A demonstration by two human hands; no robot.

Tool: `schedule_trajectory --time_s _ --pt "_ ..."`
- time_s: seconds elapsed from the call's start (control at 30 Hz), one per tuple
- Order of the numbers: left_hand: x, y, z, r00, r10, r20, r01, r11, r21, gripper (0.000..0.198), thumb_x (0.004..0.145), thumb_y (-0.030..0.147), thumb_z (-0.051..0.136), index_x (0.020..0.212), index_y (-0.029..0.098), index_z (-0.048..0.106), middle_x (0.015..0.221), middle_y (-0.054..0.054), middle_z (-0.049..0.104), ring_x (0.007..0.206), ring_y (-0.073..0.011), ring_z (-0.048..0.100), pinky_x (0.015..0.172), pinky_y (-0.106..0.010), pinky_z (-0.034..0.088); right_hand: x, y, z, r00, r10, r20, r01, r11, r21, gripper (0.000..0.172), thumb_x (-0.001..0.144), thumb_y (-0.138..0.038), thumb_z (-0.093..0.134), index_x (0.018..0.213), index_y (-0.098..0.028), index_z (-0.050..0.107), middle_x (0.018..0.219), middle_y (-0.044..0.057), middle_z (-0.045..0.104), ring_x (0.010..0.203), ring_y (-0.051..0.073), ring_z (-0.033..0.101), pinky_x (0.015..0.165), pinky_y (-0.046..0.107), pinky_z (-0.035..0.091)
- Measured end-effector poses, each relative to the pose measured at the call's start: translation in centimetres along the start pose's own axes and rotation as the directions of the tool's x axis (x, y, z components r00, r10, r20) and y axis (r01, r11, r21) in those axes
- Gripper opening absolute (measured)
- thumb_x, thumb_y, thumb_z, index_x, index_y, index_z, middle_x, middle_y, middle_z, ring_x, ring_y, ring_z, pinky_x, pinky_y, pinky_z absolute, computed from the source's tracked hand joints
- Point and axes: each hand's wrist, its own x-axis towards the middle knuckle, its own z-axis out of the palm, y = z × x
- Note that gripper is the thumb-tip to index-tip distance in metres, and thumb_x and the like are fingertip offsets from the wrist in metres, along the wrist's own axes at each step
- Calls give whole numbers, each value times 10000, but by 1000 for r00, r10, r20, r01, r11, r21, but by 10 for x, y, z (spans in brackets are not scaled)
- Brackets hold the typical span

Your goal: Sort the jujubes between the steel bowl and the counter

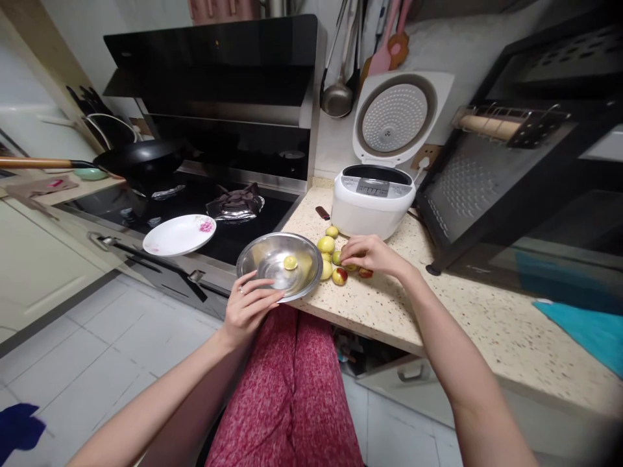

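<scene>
A shiny metal bowl (254, 254) sits at the counter's front edge, one yellow-green jujube (290, 263) inside it. My left hand (250, 305) grips the bowl's near rim, fingers reaching over the inner wall; the thumb is hidden. Right of the bowl, several yellow-green jujubes (326, 244) lie in a loose group, and one of them (339, 276) has a red-brown patch. Over this group, my right hand (367, 254) has its fingertips closed on a green jujube (337, 257). Its fingers partly cover the fruit behind.
Behind the fruit stands a white rice cooker (372, 207) with its lid up. A floral white plate (175, 237) rests on the stove's front edge, left of the bowl. A black wok (141, 159) sits on the far burner. A black oven-like appliance (530, 246) occupies the right.
</scene>
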Motion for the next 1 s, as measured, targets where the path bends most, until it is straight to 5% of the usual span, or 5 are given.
schedule_trajectory --time_s 0.3,1.0 --pt "4 2 -2 1000 -5 12 5 999 -35 283 1010 216 659 1269 312 718 963 27 826 1027 -193 770 1112 -433 472 -1 -2 1 983 15 185 -48 984 174 135 855 -378 809 908 -270 870 1006 57 835 962 222 767 916 364 594" --pt "4 6 -2 1000 -14 8 14 999 -30 200 1016 197 657 1196 244 732 955 3 816 1016 -175 752 1101 -424 465 -1 -6 8 897 159 414 -223 969 111 414 756 -427 882 1100 -205 817 1099 83 784 1018 247 720 941 365 547"
